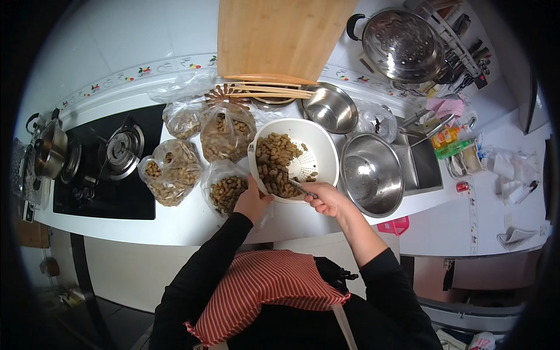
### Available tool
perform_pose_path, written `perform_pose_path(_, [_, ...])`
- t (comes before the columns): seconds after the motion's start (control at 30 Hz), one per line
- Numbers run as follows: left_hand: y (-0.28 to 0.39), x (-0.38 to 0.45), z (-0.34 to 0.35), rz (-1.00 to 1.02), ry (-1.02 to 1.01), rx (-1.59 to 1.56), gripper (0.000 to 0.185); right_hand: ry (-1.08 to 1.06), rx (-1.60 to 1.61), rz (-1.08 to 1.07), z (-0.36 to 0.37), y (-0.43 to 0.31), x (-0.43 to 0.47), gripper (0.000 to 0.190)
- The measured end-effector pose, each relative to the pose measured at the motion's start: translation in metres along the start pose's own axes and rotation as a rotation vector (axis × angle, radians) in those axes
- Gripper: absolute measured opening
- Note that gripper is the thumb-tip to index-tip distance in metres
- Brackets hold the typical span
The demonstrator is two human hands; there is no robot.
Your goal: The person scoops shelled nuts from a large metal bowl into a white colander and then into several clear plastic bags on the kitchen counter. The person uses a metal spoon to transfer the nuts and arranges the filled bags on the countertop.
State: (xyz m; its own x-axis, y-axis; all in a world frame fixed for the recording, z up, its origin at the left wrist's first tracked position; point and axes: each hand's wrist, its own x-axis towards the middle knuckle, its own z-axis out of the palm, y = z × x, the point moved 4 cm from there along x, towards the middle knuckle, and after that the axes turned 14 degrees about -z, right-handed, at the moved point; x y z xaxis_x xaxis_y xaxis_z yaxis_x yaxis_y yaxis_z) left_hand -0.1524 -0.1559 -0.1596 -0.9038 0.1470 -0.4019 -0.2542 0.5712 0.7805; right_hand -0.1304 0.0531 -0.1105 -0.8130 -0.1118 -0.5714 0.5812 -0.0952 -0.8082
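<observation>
A white plastic colander stands on the counter with a heap of unshelled peanuts along its left side. My left hand holds the colander at its lower left rim, thumb along the near side. Right beside that hand, an opened clear plastic bag contains more peanuts. Over the near rim, my right hand grips the handle of a metal utensil. Its far end reaches into the peanuts, so its shape is hidden.
Several knotted bags of peanuts lie between the colander and the black gas hob. Close on the right sits a steel bowl, partly over the sink. Another steel bowl and long wooden chopsticks are behind the colander.
</observation>
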Motion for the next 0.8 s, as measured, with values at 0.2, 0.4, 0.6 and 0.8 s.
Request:
perform_pose_path(0.2, [0.000, -0.002, 0.002, 0.004, 0.006, 0.011, 0.091, 0.030, 0.190, 0.124, -0.006, 0.014, 0.000, 0.016])
perform_pose_path(0.4, [0.004, -0.006, -0.003, -0.016, -0.022, 0.019, 0.090, 0.027, 0.419, 0.136, -0.014, 0.031, 0.003, 0.017])
perform_pose_path(0.6, [0.003, -0.027, -0.007, -0.007, -0.032, 0.169, 0.087, 0.028, 0.550, 0.075, -0.031, 0.040, -0.014, 0.019])
perform_pose_path(0.8, [-0.040, -0.067, 0.005, 0.172, 0.033, 0.345, 0.068, 0.078, 0.565, 0.099, -0.035, 0.040, -0.034, 0.016])
